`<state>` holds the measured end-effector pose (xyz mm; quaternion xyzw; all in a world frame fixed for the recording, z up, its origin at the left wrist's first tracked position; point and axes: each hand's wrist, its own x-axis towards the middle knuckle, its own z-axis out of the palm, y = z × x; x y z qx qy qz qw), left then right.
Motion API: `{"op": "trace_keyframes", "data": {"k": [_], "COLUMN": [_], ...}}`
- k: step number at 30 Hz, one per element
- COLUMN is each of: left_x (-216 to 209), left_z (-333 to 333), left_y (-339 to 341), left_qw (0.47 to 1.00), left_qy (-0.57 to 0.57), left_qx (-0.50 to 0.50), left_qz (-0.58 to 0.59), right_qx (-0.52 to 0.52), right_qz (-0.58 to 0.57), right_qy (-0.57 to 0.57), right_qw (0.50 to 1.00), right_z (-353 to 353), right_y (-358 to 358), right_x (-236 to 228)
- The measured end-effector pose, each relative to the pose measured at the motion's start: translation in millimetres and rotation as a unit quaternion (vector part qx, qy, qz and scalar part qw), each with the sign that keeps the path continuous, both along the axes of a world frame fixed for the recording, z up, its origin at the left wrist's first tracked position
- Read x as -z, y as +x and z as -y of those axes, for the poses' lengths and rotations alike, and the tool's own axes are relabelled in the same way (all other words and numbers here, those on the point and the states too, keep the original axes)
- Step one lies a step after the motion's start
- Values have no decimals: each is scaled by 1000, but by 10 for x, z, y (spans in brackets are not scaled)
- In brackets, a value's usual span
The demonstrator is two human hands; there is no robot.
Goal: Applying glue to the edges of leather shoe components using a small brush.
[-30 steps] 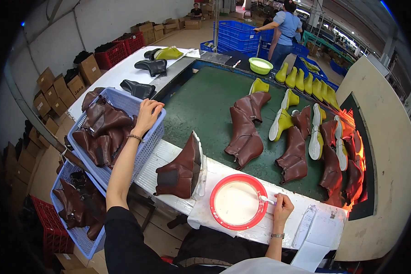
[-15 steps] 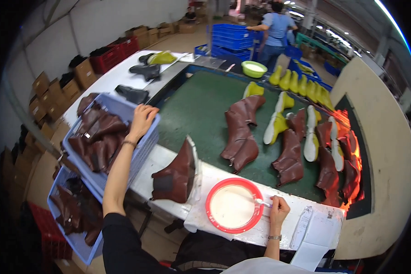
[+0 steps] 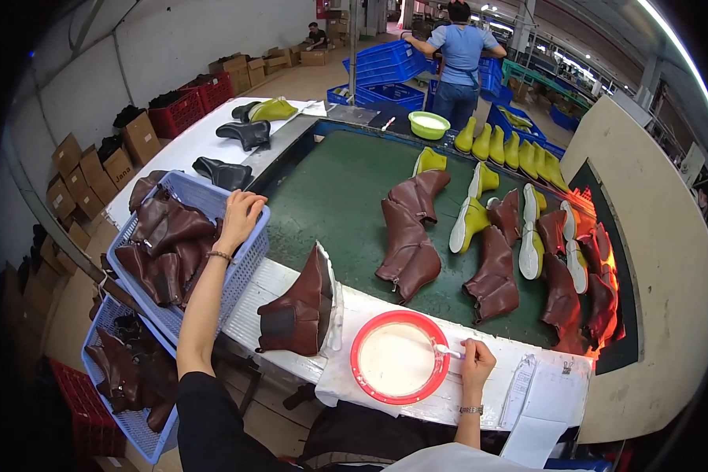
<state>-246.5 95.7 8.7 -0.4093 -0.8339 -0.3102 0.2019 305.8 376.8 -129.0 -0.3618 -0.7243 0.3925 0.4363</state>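
Observation:
My left hand [image 3: 242,218] grips the near-right rim of a blue plastic basket [image 3: 253,256] heaped with brown ankle boots [image 3: 169,224]. My right hand [image 3: 477,365] is closed on the handle of a small white brush [image 3: 451,352]. The brush reaches over the rim of a red bowl [image 3: 357,370] of white liquid [image 3: 396,358]; its tip is hard to make out. Between the basket and bowl, a single brown boot [image 3: 295,305] lies on its side on the white tabletop, its pale sole edge toward the bowl.
A green conveyor belt [image 3: 322,204] carries brown boots [image 3: 409,236] and yellow-green shoes [image 3: 468,224] toward a glowing heater opening [image 3: 606,291]. More yellow-green shoes [image 3: 511,149] and a green bowl [image 3: 429,126] line the far edge. A second basket [image 3: 151,444] stands lower left. Papers [image 3: 539,401] lie right.
Both my hands keep nearly the same places. Farther back, a worker in blue has turned away and a blue crate is now tilted in that worker's hand.

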Motion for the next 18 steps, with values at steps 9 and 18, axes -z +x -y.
{"op": "trace_keyframes", "data": {"k": [9,18], "left_x": [14,-86], "left_z": [48,1], "left_y": [-43,-60], "left_qw": [999,1000], "left_qy": [-9,-13], "left_qx": [-7,14], "left_qz": [-33,0], "right_qx": [2,-3], "right_qz": [-2,0], "right_qy": [-12,-20], "right_qw": [1000,1000], "right_z": [64,23], "right_y": [-56,-60], "right_x": [-103,-102]}}
